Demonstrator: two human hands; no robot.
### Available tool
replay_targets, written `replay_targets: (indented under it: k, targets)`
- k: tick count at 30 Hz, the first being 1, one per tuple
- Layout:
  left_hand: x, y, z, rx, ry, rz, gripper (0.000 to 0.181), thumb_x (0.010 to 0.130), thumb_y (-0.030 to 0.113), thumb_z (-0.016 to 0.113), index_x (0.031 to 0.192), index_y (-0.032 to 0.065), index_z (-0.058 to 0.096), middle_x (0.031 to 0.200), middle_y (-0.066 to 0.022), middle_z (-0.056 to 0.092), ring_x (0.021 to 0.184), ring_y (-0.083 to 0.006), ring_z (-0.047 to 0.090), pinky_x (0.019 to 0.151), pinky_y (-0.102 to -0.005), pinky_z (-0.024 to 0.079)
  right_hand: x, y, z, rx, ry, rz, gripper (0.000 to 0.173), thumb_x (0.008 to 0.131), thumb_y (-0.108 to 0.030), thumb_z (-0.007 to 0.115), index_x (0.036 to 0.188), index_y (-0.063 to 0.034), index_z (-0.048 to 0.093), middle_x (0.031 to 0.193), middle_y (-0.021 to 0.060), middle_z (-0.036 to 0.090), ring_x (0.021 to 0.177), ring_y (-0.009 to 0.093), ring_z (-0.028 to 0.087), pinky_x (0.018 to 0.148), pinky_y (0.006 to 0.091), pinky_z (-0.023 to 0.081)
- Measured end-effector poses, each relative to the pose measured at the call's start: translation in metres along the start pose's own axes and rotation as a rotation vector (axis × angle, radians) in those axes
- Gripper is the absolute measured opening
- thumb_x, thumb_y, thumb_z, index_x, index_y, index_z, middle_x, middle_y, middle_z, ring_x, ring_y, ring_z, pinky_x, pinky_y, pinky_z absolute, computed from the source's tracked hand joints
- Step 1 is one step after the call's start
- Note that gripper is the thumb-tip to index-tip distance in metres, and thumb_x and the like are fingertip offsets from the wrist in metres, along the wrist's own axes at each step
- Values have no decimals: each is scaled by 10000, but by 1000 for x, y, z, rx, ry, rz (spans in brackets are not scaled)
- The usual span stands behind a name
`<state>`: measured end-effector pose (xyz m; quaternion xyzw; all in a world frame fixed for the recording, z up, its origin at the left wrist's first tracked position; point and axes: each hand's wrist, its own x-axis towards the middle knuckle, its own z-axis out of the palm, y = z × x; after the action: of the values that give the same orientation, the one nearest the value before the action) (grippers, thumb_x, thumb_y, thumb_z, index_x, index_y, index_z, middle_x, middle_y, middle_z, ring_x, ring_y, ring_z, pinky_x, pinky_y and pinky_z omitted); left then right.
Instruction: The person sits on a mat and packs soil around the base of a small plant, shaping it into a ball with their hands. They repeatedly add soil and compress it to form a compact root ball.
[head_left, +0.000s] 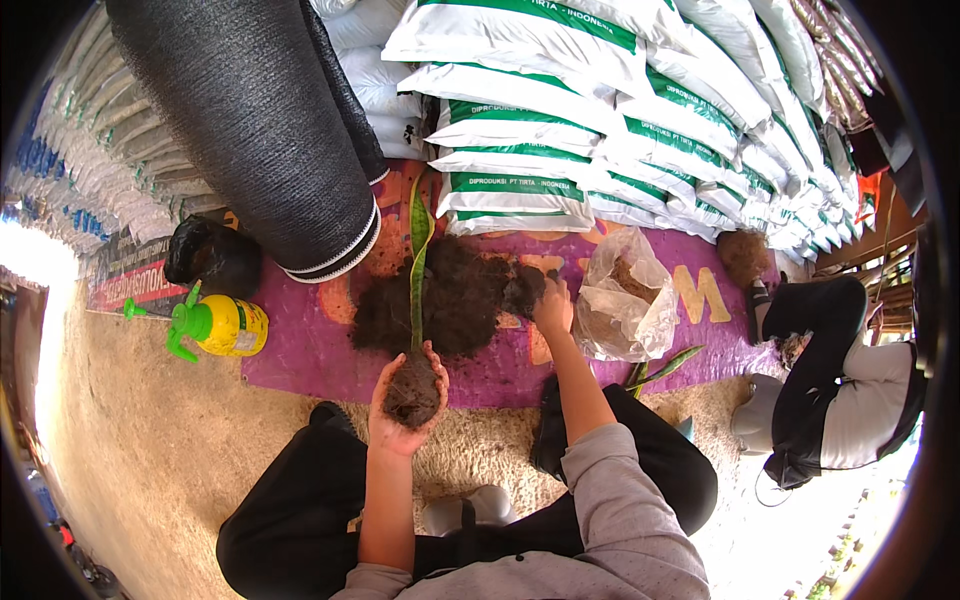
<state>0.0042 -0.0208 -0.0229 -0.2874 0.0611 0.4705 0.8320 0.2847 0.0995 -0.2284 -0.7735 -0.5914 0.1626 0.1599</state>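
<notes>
My left hand cups a ball of dark soil and roots from below, over the near edge of the purple banner. From the ball a single snake plant leaf, green with yellow margins, points away from me. Beyond it a heap of loose dark soil spreads on the banner. My right hand reaches to a dark clump at the heap's right side. Its fingertips are partly hidden, so whether they grip anything is unclear. Right of that hand stands a clear plastic bag with brown material inside.
A yellow spray bottle and a black plastic bag sit left, below a large black mesh roll. Stacked white-and-green sacks line the back. Snake plant leaves lie near my knee. Another person sits at right, beside a brown fibrous ball.
</notes>
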Motion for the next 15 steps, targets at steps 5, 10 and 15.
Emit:
replay_targets:
  k: [5, 10, 15]
  targets:
    - [-3, 7, 1, -21, -23, 17, 390, 903, 211, 550, 1245, 33, 502, 1117, -85, 566, 1049, -211, 547, 901, -351, 488, 8, -12, 19, -214, -107, -400, 565, 762, -54, 566, 1317, -75, 460, 1416, 143, 366, 1270, 334, 379, 1029, 481, 346]
    - [-5, 8, 4, -30, -39, 16, 407, 910, 224, 533, 1265, 30, 483, 1137, -82, 552, 1068, -208, 536, 907, -353, 485, 11, -26, 37, -519, -202, -500, 462, 807, -132, 593, 1262, -122, 516, 1316, 78, 454, 1203, 259, 436, 1032, 513, 333]
    - [-3, 9, 6, -59, -42, -1, 406, 919, 238, 517, 1266, 31, 482, 1135, -81, 549, 1075, -208, 531, 913, -353, 481, 17, -16, 39, -635, -156, -694, 205, 849, -163, 530, 1035, -142, 615, 1105, 57, 559, 1084, 237, 515, 1027, 509, 332]
